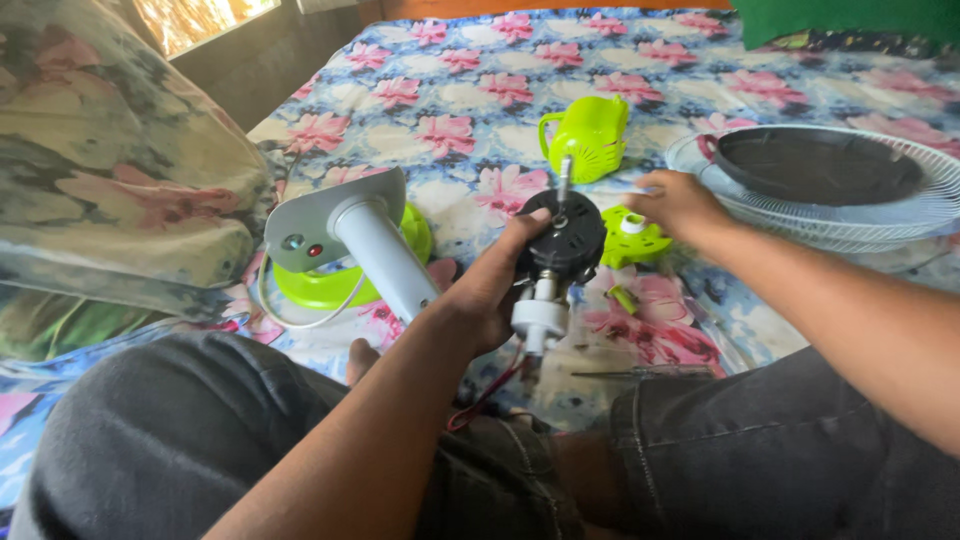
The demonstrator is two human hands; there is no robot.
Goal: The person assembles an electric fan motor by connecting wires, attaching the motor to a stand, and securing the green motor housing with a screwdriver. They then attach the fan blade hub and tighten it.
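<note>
Left hand is gripping the fan motor, fingers closed round its black housing, thumb lying along the top edge. Motor is being held upright above the lap, metal shaft pointing up and slightly away. White neck piece is hanging under the motor, with red wires trailing down toward the jeans.

Right hand is reaching out past the motor, fingers curled down near a small green part lying on the bed; cannot tell whether it is pinching anything, fingertips are hidden. Hand is sitting just beside the fan grille.

Further out: green rear motor cover is lying on the floral sheet just behind the shaft. Grille is lying flat at the right, with a dark round piece resting inside it. Left of the motor, the grey fan stand with its button panel is lying tilted on its green base, white cord looping round it. A screwdriver is lying on the sheet near the right knee. A floral pillow is sitting at the far left.
</note>
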